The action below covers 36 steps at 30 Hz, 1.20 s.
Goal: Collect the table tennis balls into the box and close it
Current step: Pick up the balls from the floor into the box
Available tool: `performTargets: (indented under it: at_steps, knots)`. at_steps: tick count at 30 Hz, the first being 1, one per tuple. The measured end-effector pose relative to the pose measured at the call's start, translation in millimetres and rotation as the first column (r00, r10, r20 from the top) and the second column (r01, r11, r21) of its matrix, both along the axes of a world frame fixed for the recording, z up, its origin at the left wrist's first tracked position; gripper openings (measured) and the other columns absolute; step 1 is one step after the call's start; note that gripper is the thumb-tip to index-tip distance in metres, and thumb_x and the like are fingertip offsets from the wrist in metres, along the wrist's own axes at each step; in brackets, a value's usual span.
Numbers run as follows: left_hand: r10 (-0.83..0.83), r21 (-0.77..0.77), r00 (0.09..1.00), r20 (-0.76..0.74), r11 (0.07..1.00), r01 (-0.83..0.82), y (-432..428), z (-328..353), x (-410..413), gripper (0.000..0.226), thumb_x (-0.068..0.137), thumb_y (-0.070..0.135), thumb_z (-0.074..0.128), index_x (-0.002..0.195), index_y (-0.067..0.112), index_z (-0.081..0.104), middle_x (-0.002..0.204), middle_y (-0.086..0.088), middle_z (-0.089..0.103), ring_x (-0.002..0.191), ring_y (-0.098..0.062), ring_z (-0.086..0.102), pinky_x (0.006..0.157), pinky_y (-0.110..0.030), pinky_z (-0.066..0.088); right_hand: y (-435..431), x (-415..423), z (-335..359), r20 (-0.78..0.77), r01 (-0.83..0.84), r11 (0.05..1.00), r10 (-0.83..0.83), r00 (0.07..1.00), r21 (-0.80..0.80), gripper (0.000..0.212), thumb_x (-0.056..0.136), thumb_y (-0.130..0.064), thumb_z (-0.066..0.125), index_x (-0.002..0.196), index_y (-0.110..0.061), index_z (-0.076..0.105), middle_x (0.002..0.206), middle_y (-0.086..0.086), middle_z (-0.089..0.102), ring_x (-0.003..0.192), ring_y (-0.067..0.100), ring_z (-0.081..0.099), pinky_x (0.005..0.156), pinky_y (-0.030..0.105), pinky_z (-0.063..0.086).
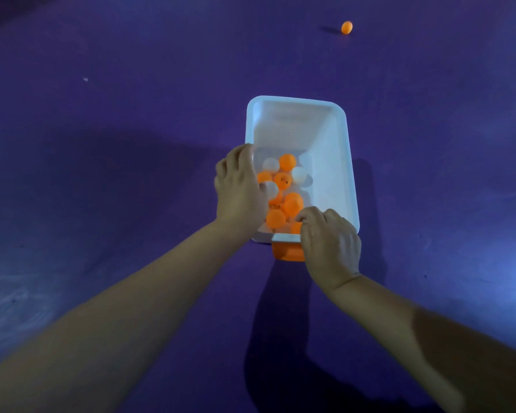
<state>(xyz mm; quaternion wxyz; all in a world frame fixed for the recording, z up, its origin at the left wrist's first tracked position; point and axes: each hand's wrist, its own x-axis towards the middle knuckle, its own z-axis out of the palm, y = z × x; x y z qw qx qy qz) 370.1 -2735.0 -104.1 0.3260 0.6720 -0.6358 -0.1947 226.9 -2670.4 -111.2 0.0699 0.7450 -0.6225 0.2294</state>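
Smooth round balls [276, 217] lie in a rounded plastic box [337, 162].

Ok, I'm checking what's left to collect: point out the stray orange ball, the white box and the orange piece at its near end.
stray orange ball [346, 27]: head view, centre of the ball.
white box [295, 101]: head view, far rim.
orange piece [286, 252]: head view, its exposed face below the near rim.

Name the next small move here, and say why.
Probably reach the right hand toward the stray orange ball: it lies on the purple surface beyond the open box, where the other balls already sit. The left hand holds its rim.
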Motion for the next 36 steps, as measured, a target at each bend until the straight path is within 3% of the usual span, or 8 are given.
performTargets:
  at_steps: [3, 6, 9, 15, 20, 23, 31, 36]
  knots:
    - [0.187, 0.208, 0.979, -0.085, 0.964, -0.166, -4.4, 1.0, -2.5, 0.051, 0.088, 0.01, 0.053, 0.136, 0.011, 0.035, 0.135, -0.008, 0.043, 0.117, -0.025, 0.048, 0.085, -0.035, 0.043, -7.1, -2.4, -4.2, -0.005, -0.015, 0.998, 0.014, 1.0, -0.06, 0.026, 0.089, -0.015, 0.041, 0.078, -0.012, 0.064, 0.051, -0.001, 0.045, 0.048, 0.01, 0.033, 0.046, 0.019, 0.018]
    - [0.249, 0.37, 0.963, -0.102, 0.908, -0.196, -9.3, 6.3, 0.3, 0.011, 0.087, 0.014, 0.047, 0.097, 0.012, 0.049, 0.108, -0.009, 0.059, 0.097, -0.029, 0.057, 0.071, -0.032, 0.04, -14.3, -3.5, -6.8, -0.006, -0.044, 0.995, 0.043, 0.999, -0.088, 0.043, 0.1, -0.024, 0.03, 0.08, -0.01, 0.065, 0.054, 0.001, 0.049, 0.047, 0.014, 0.04, 0.046, 0.026, 0.032]
    - [0.249, 0.425, 0.96, -0.129, 0.888, -0.173, -5.7, 15.3, 5.8, 0.009, 0.087, 0.018, 0.048, 0.082, 0.012, 0.044, 0.085, -0.006, 0.055, 0.078, -0.023, 0.051, 0.064, -0.03, 0.035, -15.4, -5.2, 0.6, -0.019, -0.039, 0.999, 0.04, 0.999, 0.01, 0.047, 0.101, -0.028, 0.025, 0.081, -0.011, 0.063, 0.061, 0.002, 0.056, 0.054, 0.019, 0.049, 0.056, 0.033, 0.043]
    - [0.346, 0.507, 0.932, -0.113, 0.826, -0.245, 33.4, 76.4, 45.4, 0.019, 0.09, 0.018, 0.048, 0.075, 0.01, 0.038, 0.075, -0.004, 0.047, 0.071, -0.022, 0.041, 0.062, -0.031, 0.03, 24.1, 19.7, 65.9, 0.002, -0.176, 0.939, 0.183, 0.983, 0.296, 0.043, 0.098, -0.033, 0.023, 0.068, -0.021, 0.051, 0.063, -0.008, 0.047, 0.063, 0.012, 0.04, 0.066, 0.024, 0.026]
    - [0.422, 0.53, 0.904, -0.075, 0.784, -0.322, 68.9, 184.6, 87.8, 0.033, 0.089, 0.017, 0.048, 0.062, 0.018, 0.029, 0.061, 0.003, 0.037, 0.057, -0.015, 0.036, 0.047, -0.028, 0.023, 50.4, 47.7, 172.0, 0.019, -0.327, 0.849, 0.351, 0.936, 0.415, 0.058, 0.1, -0.045, 0.013, 0.086, -0.022, 0.064, 0.08, -0.008, 0.064, 0.076, 0.015, 0.056, 0.078, 0.026, 0.036]
    - [0.457, 0.535, 0.886, -0.077, 0.769, -0.35, 87.0, 260.4, 108.8, 0.035, 0.089, 0.019, 0.05, 0.061, 0.02, 0.028, 0.061, 0.005, 0.038, 0.062, -0.019, 0.039, 0.049, -0.03, 0.024, 54.6, 60.9, 250.0, 0.08, -0.422, 0.799, 0.432, 0.898, 0.427, 0.051, 0.1, -0.042, 0.023, 0.085, -0.019, 0.065, 0.077, -0.006, 0.063, 0.07, 0.017, 0.055, 0.075, 0.024, 0.033]
    - [0.556, 0.571, 0.822, -0.126, 0.718, -0.398, 129.5, 482.8, 156.9, 0.015, 0.087, 0.021, 0.053, 0.084, 0.006, 0.053, 0.077, -0.005, 0.056, 0.071, -0.02, 0.053, 0.053, -0.029, 0.036, 58.9, 104.4, 488.6, 0.033, -0.428, 0.669, 0.518, 0.855, 0.607, 0.027, 0.089, -0.037, 0.049, 0.079, -0.018, 0.066, 0.07, -0.004, 0.062, 0.066, 0.015, 0.056, 0.066, 0.032, 0.054]
    - [0.54, 0.553, 0.824, -0.173, 0.745, -0.372, 149.3, 608.7, 188.4, 0.024, 0.086, 0.019, 0.056, 0.068, 0.02, 0.041, 0.065, 0.006, 0.045, 0.057, -0.008, 0.043, 0.045, -0.013, 0.028, 71.0, 133.8, 618.7, 0.067, -0.455, 0.652, 0.529, 0.846, 0.606, 0.014, 0.084, -0.033, 0.068, 0.089, -0.02, 0.068, 0.081, -0.004, 0.065, 0.078, 0.015, 0.059, 0.076, 0.031, 0.054]
